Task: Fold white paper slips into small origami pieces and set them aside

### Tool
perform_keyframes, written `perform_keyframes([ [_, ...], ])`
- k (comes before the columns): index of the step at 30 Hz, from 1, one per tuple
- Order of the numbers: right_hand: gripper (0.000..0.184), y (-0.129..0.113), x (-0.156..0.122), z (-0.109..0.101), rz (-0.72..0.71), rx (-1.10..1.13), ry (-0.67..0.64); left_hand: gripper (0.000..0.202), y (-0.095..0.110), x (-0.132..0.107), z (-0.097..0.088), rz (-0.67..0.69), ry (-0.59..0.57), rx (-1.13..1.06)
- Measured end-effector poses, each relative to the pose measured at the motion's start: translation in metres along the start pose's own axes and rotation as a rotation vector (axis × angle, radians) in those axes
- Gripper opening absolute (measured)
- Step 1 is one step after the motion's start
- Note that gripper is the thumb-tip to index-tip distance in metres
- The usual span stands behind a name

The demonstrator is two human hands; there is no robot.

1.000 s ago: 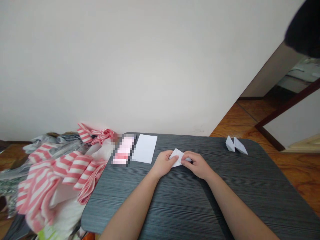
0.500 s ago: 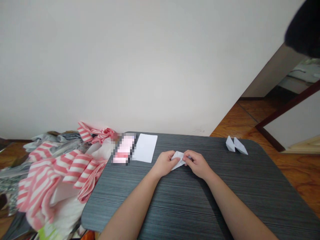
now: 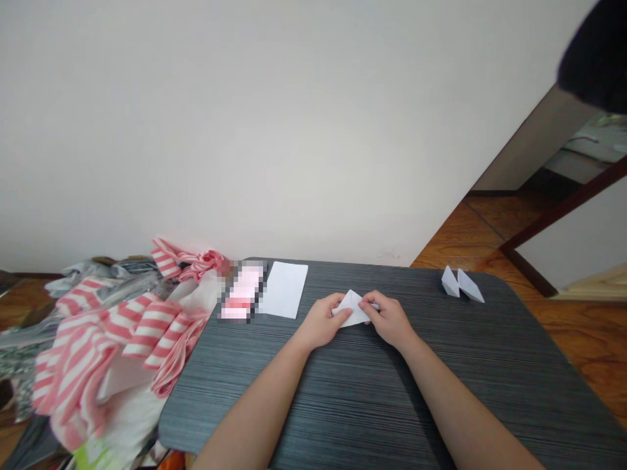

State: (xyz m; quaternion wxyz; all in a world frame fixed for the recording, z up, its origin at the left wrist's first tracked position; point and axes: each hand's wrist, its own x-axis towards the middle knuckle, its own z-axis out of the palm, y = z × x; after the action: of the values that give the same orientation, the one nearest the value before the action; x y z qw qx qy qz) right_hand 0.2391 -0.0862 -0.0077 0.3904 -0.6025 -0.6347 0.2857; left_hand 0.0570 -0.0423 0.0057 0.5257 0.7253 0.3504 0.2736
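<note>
A small piece of folded white paper (image 3: pixel 351 309), roughly triangular with its point away from me, sits at the middle of the dark table. My left hand (image 3: pixel 319 322) pinches its left side between fingers and thumb. My right hand (image 3: pixel 388 318) grips its right side, and the fingers of both hands hide part of the fold. Beyond the hands, toward the back left, lies a flat white paper sheet (image 3: pixel 284 290). Two pale folded paper shapes (image 3: pixel 462 284) stand side by side near the far right edge of the table.
The dark grey grained table (image 3: pixel 372 398) has rounded corners. A pixelated pink-and-white object (image 3: pixel 242 292) lies at its back left. Pink-striped fabric (image 3: pixel 122 333) and other cloth pile up beyond the left edge. A blurred dark mass (image 3: pixel 595 55) fills the top right corner.
The paper has turned so that its point faces away from me, and it shows more between my hands. My right hand has shifted slightly right.
</note>
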Motion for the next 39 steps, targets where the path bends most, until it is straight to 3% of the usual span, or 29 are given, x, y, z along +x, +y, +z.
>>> perform_keyframes([
  [7,0.017,0.0034,-0.0003,-0.0003,0.01,0.042,0.012,0.026,-0.0021,0.0015,-0.0014,-0.003,0.009,0.032],
  [12,0.043,0.0084,0.0001,-0.0003,0.041,0.172,-0.091,0.026,-0.0034,0.0016,-0.0013,-0.026,0.025,-0.013],
  [18,0.022,0.0035,0.0001,-0.0029,0.135,0.146,-0.159,0.026,-0.0049,0.0015,-0.0025,-0.004,-0.001,-0.031],
  [26,0.025,0.0026,0.0015,-0.0034,0.205,0.214,-0.197,0.025,-0.0026,0.0015,-0.0029,-0.011,-0.01,-0.029],
  [39,0.019,0.006,0.0016,-0.0019,0.18,0.227,-0.218,0.028,-0.001,0.0002,-0.001,-0.047,0.01,0.094],
])
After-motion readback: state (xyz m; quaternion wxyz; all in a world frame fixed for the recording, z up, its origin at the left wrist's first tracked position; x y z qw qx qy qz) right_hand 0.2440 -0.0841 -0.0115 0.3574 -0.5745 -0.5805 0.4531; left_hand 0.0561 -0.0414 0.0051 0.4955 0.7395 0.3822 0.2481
